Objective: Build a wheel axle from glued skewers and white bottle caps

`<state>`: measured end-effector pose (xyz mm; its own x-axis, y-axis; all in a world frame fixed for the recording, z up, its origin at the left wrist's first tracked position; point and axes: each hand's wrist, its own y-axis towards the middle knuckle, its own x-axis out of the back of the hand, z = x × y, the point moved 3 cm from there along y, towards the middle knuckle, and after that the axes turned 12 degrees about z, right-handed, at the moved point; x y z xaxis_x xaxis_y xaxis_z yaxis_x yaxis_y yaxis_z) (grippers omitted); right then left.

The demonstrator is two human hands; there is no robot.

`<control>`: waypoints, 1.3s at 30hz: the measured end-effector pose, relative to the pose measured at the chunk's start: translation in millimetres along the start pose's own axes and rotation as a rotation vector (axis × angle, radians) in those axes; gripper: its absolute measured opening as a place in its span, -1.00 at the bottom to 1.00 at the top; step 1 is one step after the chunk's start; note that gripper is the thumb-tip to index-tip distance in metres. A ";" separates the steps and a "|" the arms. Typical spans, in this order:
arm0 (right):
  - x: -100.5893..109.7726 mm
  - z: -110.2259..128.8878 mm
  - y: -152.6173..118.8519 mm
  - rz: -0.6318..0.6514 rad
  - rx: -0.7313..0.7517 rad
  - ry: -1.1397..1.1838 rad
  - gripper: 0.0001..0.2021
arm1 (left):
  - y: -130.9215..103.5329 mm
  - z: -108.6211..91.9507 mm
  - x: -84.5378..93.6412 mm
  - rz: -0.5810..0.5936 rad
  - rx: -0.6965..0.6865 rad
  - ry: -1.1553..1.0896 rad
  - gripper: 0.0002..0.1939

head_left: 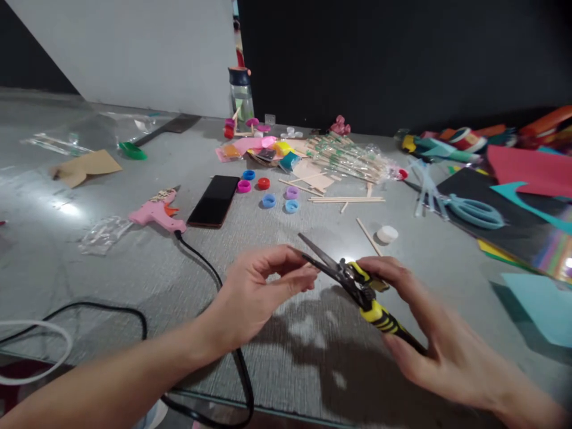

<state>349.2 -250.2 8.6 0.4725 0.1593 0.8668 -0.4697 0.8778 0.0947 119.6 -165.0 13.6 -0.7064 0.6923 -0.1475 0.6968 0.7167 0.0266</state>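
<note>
Both hands are apart from each other over the grey desk (187, 280). Nearest, the right hand (447, 351) is wrapped around the black-and-yellow handles of metal snips (344, 271), whose blades stand open. Left thumb and fingertips pinch a small piece (311, 269), too blurred to identify, right by the lower blade; they belong to the left hand (254, 292). From the snips, a white bottle cap (387, 233) lies at one o'clock, beside a thin wooden stick (369, 236). Light-blue scissors (476, 211) sit at two, wrapped wooden sticks (348, 158) at twelve, a black smartphone (214, 201) and pink glue gun (156, 213) at ten.
</note>
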 end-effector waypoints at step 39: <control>-19.1 18.4 8.7 0.023 0.054 -0.203 -0.14 | -7.1 -2.9 -11.7 0.122 -0.241 0.337 -0.79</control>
<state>322.3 -254.0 1.9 0.3033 0.0798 0.9495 -0.5203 0.8487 0.0948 122.6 -178.0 18.0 -0.6493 0.7336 0.2008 0.7573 0.5991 0.2600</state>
